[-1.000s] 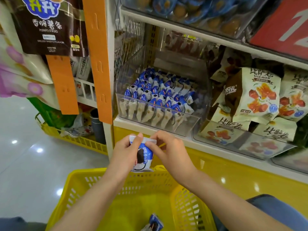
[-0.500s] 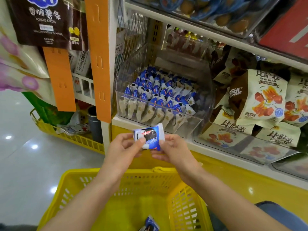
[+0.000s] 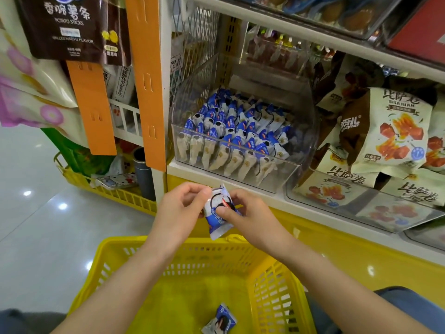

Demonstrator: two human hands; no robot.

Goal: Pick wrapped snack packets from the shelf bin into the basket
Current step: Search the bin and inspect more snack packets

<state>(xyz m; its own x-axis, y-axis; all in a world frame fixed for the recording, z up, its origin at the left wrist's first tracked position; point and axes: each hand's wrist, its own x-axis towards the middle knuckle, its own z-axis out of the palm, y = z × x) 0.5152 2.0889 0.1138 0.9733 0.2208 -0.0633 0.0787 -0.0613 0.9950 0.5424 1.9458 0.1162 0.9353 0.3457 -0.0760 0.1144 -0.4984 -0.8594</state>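
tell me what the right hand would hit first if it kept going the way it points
Likely the left hand: the right hand points leftward, and only the blue-and-white snack packet both pinch lies between them.

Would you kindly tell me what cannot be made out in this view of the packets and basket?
Head view:
- Print on the held packet: partly covered by left hand and right hand.
- Near side of the basket: cut off by bottom edge.
- Rear packets in the bin: too small to tell apart.
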